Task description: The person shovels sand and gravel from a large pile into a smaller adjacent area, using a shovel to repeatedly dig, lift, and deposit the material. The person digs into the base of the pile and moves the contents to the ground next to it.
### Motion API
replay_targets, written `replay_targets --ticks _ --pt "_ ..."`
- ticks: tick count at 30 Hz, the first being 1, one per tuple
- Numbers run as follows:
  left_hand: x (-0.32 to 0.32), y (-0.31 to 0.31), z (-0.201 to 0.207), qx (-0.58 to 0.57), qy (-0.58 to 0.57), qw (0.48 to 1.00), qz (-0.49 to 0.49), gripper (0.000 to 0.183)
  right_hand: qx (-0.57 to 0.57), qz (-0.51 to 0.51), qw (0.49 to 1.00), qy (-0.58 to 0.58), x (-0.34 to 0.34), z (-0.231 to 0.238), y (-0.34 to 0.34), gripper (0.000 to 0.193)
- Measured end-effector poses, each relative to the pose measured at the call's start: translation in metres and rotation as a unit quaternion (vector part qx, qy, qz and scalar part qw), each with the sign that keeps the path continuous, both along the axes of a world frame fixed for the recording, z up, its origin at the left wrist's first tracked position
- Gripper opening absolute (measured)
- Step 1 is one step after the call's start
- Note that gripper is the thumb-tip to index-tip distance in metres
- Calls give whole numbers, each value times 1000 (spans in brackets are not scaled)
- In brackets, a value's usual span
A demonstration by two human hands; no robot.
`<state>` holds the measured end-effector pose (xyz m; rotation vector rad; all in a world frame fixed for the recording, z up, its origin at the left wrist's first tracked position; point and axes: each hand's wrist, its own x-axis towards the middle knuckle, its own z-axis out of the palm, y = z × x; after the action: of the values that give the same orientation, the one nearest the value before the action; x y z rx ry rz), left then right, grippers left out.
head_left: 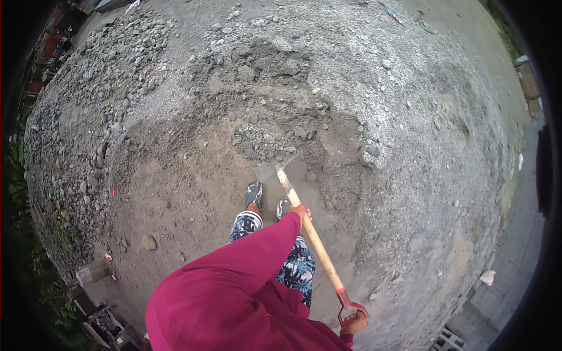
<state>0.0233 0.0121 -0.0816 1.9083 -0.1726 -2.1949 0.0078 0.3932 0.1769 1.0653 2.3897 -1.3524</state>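
A shovel (319,248) with a pale wooden shaft and a red D-shaped handle slants across in front of me. My left hand (301,212) is closed round the lower part of the shaft. Down at the right, my right hand (355,322) grips the red handle. The shovel's metal blade (267,171) lies low at the foot of the dug bank. Wet grey gravel (263,142) is heaped at its front and hides most of it; whether the heap is lifted off the ground I cannot tell. My shoes (253,193) stand just behind the blade.
A dug-out bank of sand and gravel (275,88) rises ahead. Loose stones (126,58) cover the far left. One larger stone (148,242) and a concrete block (93,272) lie to the left. Grey paving (515,234) runs along the right edge.
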Motion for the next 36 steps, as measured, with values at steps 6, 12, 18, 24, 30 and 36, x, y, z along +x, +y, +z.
replay_targets --ticks 6,12,18,24,30,36 --pt "82 100 25 78 82 970 214 9 -9 271 960 73 -81 57 58 7" --pt "267 144 23 35 173 885 431 12 -1 540 841 17 -101 22 -30 9" --pt "557 248 54 -101 18 807 582 18 -69 746 662 -12 97 -39 -145 8" --pt "920 469 146 -243 -183 657 690 18 -218 914 342 18 481 -1 -153 38" --pt "967 574 216 -33 -612 727 311 14 -429 883 -70 -177 658 170 -46 48" --pt "870 494 126 -174 -516 800 -250 25 -309 930 111 -168 564 102 -109 42"
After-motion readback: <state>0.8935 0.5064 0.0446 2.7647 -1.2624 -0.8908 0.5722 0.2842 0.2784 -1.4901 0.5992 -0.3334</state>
